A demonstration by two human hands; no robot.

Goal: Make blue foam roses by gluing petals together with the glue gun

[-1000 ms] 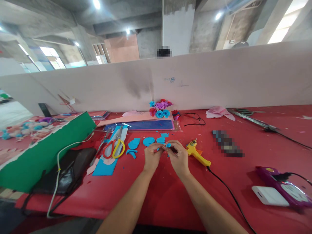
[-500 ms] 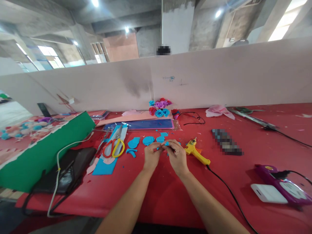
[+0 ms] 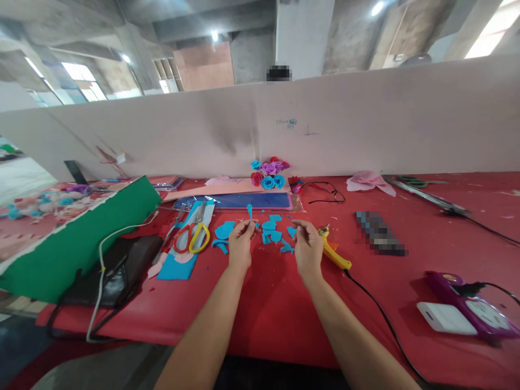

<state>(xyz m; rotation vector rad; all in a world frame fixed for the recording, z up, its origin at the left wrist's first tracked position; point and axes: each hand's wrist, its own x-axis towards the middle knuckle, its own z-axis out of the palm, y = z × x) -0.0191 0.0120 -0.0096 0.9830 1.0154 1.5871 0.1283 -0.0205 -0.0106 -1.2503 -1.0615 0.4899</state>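
Observation:
My left hand [image 3: 241,242] is closed in a pinch on a small rolled blue foam piece [image 3: 250,212] that sticks up from its fingertips. A short way to its right, my right hand [image 3: 307,245] has its fingers curled together; what it holds, if anything, is too small to name. Between and just beyond the hands, several cut blue foam petals [image 3: 271,230] lie on the red table [image 3: 276,303]. A yellow glue gun [image 3: 333,253] lies just right of my right hand, its black cord running toward me.
Red and yellow scissors [image 3: 190,237] rest on a blue foam sheet [image 3: 179,265] at left. A bunch of finished foam roses [image 3: 268,174] stands against the white partition [image 3: 365,124]. A green board [image 3: 77,238] and black bag [image 3: 117,268] sit far left; a purple device [image 3: 467,303] and white box [image 3: 441,318] far right.
My hands were together over one blue piece; they have drawn apart, the left keeping the rolled blue piece and lifting it. More loose petals now show between them. The view tilted slightly.

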